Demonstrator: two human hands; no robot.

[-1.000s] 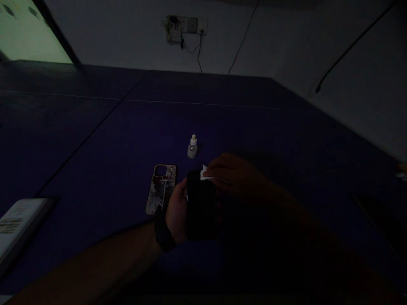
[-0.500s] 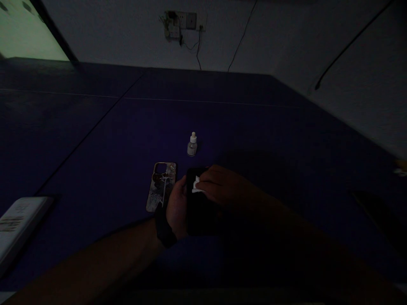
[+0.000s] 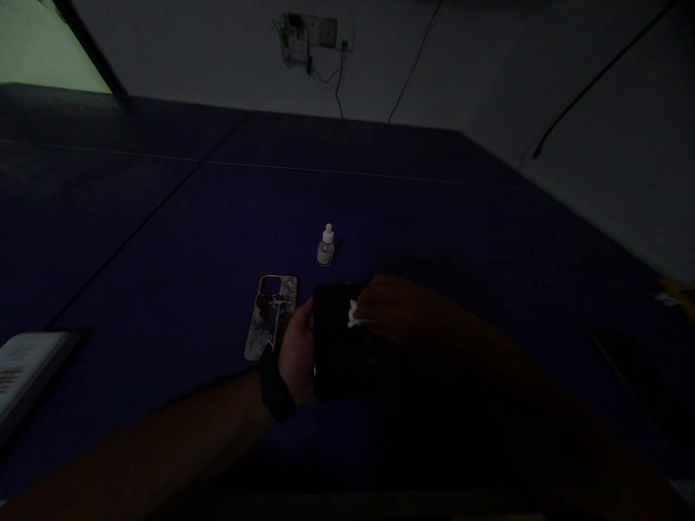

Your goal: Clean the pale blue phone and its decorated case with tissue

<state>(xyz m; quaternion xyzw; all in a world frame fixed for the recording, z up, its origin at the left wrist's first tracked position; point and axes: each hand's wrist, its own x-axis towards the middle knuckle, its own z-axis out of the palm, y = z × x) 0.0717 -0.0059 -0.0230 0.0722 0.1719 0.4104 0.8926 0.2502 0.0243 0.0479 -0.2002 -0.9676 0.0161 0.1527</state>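
In the dim head view a black phone (image 3: pixel 337 354) lies in my left hand (image 3: pixel 298 354), its dark face up. That hand grips it along the left edge, with the thumb at the side. Pinched in my right hand (image 3: pixel 391 307) is a small white tissue (image 3: pixel 354 315), held at the upper right part of the phone's face. Left of the phone, a patterned phone case (image 3: pixel 271 315) rests on the purple surface, partly behind my left wrist. A small dropper bottle (image 3: pixel 326 247) with a white cap stands upright beyond the phone.
A white box-like object (image 3: pixel 32 365) sits at the far left of the purple surface (image 3: pixel 217 217). Something dark and flat (image 3: pixel 619 362) lies at the right. Against the back wall are sockets (image 3: pixel 309 32) with hanging cables, and a yellow item (image 3: pixel 678 293) is at the right edge.
My right hand has slid the tissue to the right across the phone's face. The left hand keeps its hold on the phone; the whole view has shifted slightly.
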